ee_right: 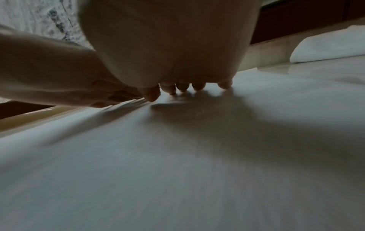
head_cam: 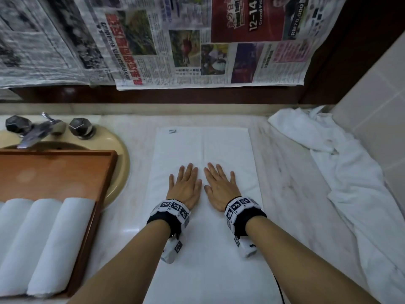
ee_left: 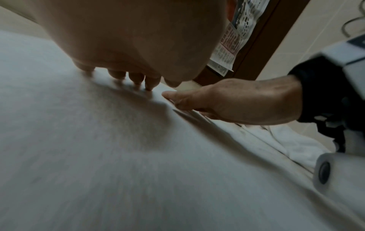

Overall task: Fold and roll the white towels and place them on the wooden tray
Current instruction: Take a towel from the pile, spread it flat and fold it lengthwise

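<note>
Wooden tray [head_cam: 87,170]: at your far left, resting partly over the beige sink [head_cam: 122,154], its far end bare.
Rolled towels [head_cam: 59,244]: three white rolls lie side by side in the near end of the tray, touching one another.
Taps [head_cam: 81,128]: two dark knobs and a spout stand behind the tray at the sink's far rim.
Flat towel [head_cam: 203,145]: a white towel lies spread as a long rectangle on the marble counter [head_cam: 285,183] in front of you, a small label at its far left corner.
Left hand [head_cam: 186,185]: your palm lies flat on the towel's middle, fingers straight and slightly spread; it grips nothing, only presses the cloth. From the left wrist view the fingertips [ee_left: 136,78] touch the fabric.
Right hand [head_cam: 219,187]: just beside the left, thumbs nearly meeting, also flat with fingers extended, pressing the same towel and holding nothing.
Loose towel [head_cam: 341,172]: a crumpled white heap lies at your far right against the tiled wall, apart from the flat towel.
Newspaper [head_cam: 175,44]: sheets hang over the wall behind the counter.
</note>
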The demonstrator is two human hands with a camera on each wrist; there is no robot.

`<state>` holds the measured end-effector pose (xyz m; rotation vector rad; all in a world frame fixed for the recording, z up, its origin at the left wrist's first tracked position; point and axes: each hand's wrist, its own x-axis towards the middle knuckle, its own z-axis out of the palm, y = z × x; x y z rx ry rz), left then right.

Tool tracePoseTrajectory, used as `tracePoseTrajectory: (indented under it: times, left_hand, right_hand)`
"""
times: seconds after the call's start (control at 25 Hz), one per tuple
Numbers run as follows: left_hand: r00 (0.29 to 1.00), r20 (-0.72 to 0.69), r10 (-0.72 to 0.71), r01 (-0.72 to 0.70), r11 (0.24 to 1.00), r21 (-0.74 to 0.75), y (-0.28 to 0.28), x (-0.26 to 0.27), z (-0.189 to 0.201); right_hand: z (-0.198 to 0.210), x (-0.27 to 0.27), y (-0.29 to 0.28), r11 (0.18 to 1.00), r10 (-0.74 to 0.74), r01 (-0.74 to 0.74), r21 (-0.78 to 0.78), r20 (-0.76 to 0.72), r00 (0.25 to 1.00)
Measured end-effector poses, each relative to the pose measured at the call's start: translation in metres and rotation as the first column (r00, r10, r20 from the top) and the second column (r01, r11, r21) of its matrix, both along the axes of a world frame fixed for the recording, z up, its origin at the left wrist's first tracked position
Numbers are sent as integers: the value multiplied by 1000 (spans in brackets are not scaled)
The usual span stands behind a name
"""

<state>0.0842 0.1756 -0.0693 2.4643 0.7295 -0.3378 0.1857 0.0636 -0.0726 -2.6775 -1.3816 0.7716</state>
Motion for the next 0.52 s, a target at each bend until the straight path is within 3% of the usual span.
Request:
tracePoseTrajectory:
  times: [0.24, 0.52]
  left_hand:
    - [997, -1, 73, -73, 997, -22, 42, 38, -9]
    - [974, -61, 216, -210, 973, 96, 94, 31, -18]
  right_hand:
    - [-1, 65, 25, 1000, -3, 3, -17, -22, 1000]
    - [-6, 151, 21, 968, -233, 229, -105, -25, 972]
